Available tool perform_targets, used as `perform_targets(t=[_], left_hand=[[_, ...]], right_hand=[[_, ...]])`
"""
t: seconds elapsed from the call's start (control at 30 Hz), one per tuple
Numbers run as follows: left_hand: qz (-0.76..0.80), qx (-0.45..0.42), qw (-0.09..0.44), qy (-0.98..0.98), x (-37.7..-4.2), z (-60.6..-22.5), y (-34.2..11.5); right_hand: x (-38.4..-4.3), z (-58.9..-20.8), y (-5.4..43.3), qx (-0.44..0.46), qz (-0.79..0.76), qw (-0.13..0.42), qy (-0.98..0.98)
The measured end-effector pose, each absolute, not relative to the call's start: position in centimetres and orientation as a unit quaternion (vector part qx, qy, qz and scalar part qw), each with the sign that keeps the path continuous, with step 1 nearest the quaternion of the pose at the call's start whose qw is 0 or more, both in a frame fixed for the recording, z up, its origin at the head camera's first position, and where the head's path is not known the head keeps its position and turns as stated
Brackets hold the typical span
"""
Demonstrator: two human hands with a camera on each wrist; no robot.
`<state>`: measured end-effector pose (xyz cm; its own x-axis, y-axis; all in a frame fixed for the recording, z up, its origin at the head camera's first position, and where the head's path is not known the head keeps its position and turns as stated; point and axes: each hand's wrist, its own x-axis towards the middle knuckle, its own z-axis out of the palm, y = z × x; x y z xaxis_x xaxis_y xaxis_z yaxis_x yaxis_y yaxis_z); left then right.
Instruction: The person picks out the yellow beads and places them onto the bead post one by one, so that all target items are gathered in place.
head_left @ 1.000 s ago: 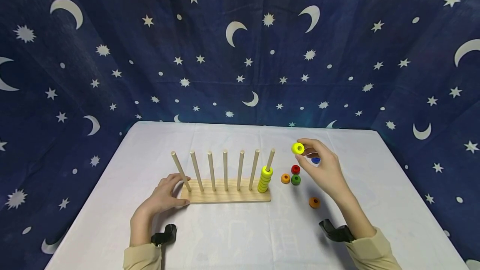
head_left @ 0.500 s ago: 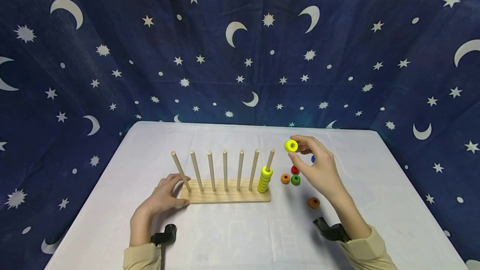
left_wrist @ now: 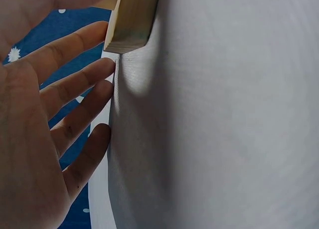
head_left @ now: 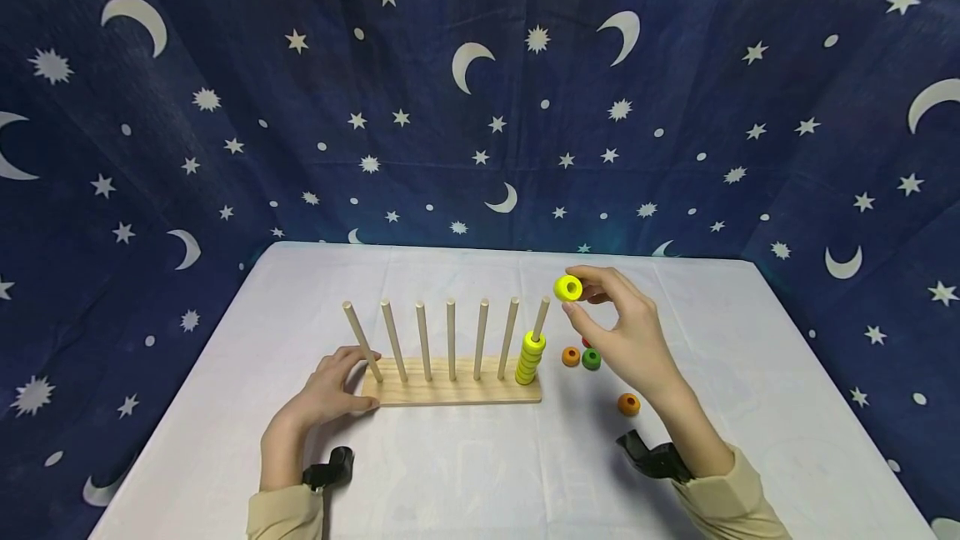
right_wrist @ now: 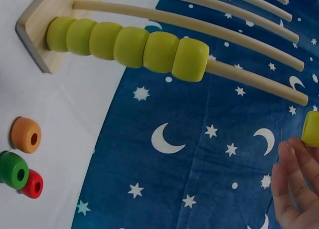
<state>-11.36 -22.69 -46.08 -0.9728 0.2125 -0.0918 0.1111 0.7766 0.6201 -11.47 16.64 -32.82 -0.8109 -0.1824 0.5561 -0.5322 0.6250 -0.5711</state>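
Observation:
My right hand [head_left: 624, 325] pinches a yellow bead [head_left: 567, 288] between thumb and fingertips, its hole showing. It is raised just right of the tip of the rightmost peg [head_left: 542, 317]. That peg carries a stack of several yellow beads [head_left: 529, 359], its upper part bare; the right wrist view shows the stack [right_wrist: 129, 45] sideways. The other pegs on the wooden peg board [head_left: 457, 392] are bare. My left hand [head_left: 327, 388] holds the board's left end, thumb at the front edge and index finger at the back. In the left wrist view, its other fingers [left_wrist: 82, 109] are extended below the board's corner [left_wrist: 130, 27].
Right of the board lie an orange bead [head_left: 571, 356], a green bead [head_left: 592, 359] and a red bead [right_wrist: 33, 184], mostly covered by my right hand in the head view. Another orange bead [head_left: 628, 404] lies nearer. A star-patterned cloth [head_left: 420, 90] hangs behind the white table [head_left: 450, 473].
My right hand has moved left and slightly up with the yellow bead, toward the rightmost peg's tip. It now covers the blue bead and most of the red one. The left hand has stayed still.

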Motion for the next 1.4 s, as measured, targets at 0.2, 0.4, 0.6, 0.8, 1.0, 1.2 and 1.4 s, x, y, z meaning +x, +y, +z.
perform_targets(t=[0.2,0.4,0.6,0.8,1.0,1.2,1.4], left_hand=[[0.325,0.090,0.075,0.938,-11.4,-46.0,-22.7],[0.321,0.092,0.073,0.940,-11.3,-46.1,-22.7],[0.323,0.092,0.070,0.939,-11.3,-46.0,-22.7],[0.320,0.088,0.073,0.940,-11.3,-46.0,-22.7],[0.325,0.085,0.078,0.939,-11.3,-46.0,-22.8],[0.327,0.085,0.076,0.938,-11.3,-46.0,-22.7],[0.328,0.084,0.075,0.938,-11.3,-46.0,-22.7]], right_hand=[[-11.5,-32.7,16.2,0.218,0.381,0.230,-0.869],[-11.5,-32.6,15.9,0.233,0.393,0.224,-0.861],[-11.4,-32.7,15.7,0.238,0.399,0.214,-0.859],[-11.2,-33.0,15.4,0.228,0.395,0.204,-0.866],[-11.2,-33.1,15.3,0.218,0.391,0.199,-0.872],[-11.3,-33.4,15.3,0.215,0.388,0.189,-0.876],[-11.3,-33.5,15.3,0.214,0.388,0.181,-0.878]])
